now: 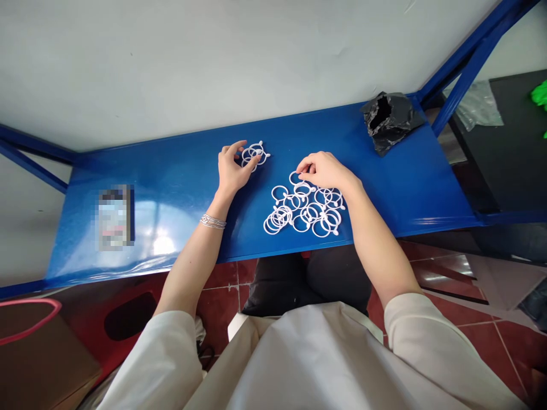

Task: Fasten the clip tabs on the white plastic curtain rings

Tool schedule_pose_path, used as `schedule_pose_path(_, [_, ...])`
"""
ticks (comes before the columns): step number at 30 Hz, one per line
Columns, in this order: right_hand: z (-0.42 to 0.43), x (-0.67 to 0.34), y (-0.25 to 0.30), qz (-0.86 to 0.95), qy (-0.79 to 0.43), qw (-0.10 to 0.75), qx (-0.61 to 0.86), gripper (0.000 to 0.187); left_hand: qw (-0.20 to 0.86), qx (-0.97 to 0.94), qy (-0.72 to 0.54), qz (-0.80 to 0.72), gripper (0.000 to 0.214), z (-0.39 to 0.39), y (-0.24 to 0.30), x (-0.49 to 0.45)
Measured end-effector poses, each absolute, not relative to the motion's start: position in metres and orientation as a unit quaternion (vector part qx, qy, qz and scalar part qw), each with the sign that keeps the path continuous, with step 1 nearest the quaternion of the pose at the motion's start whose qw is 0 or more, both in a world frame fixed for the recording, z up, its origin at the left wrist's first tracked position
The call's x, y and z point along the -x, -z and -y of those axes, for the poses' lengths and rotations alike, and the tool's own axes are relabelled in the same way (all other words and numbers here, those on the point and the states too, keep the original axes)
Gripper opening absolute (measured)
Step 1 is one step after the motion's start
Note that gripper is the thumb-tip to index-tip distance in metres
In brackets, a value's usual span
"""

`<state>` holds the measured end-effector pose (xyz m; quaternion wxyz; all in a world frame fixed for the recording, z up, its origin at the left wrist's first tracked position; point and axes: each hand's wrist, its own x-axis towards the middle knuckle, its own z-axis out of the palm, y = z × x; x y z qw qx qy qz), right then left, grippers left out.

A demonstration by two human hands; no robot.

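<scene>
While left hand (pixel 233 173) and right hand (pixel 323 172) touch white plastic rings (pixel 273 223) — grip unclear.

White plastic rings (pixel 302 189) — glossy blue metal shelf (pixel 171 188).

No text, label, brand or number can be read in the head camera's view. A flat rectangular object (pixel 114 217) lying on a glossy blue metal shelf (pixel 179 228) is pixelated over, hiding whatever markings it may carry.
</scene>
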<state>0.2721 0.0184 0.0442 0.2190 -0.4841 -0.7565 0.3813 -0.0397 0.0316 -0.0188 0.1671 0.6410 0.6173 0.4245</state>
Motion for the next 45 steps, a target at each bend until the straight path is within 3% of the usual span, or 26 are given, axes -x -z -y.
schedule_pose_path(5, [-0.013, -0.263, -0.045, 0.754, -0.354, 0.239, 0.499, 0.021, 0.148, -0.637, -0.427, -0.624, 0.062, -0.025, 0.007, 0.035])
schedule_pose_path(8, [-0.011, -0.258, -0.043, 0.752, -0.348, 0.291, 0.478, 0.014, 0.142, -0.642, -0.464, -0.594, 0.056, -0.012, -0.010, 0.020])
schedule_pose_path(12, [-0.008, -0.249, -0.041, 0.734, -0.371, 0.375, 0.427, 0.004, 0.289, -0.642, -0.487, -0.517, 0.045, 0.014, -0.025, -0.013])
schedule_pose_path(18, [-0.007, -0.232, -0.033, 0.607, -0.517, 0.475, 0.371, 0.044, 0.505, -0.556, -0.509, -0.421, 0.052, 0.022, -0.019, -0.035])
schedule_pose_path(20, [-0.007, -0.228, -0.034, 0.575, -0.559, 0.471, 0.367, 0.055, 0.525, -0.527, -0.536, -0.400, 0.051, 0.019, -0.019, -0.031])
schedule_pose_path(23, [-0.005, -0.228, -0.039, 0.562, -0.613, 0.442, 0.337, 0.057, 0.552, -0.508, -0.540, -0.382, 0.049, 0.016, -0.023, -0.026])
schedule_pose_path(33, [0.002, -0.228, -0.048, 0.493, -0.764, 0.339, 0.242, 0.024, 0.690, -0.485, -0.411, -0.347, 0.063, 0.035, -0.045, -0.039])
schedule_pose_path(40, [0.003, -0.221, -0.040, 0.521, -0.725, 0.386, 0.234, 0.022, 0.714, -0.459, -0.428, -0.311, 0.067, 0.033, -0.050, -0.037])
schedule_pose_path(45, [-0.003, -0.227, -0.032, 0.608, -0.549, 0.470, 0.330, 0.042, 0.633, -0.501, -0.484, -0.338, 0.057, 0.029, -0.040, -0.033])
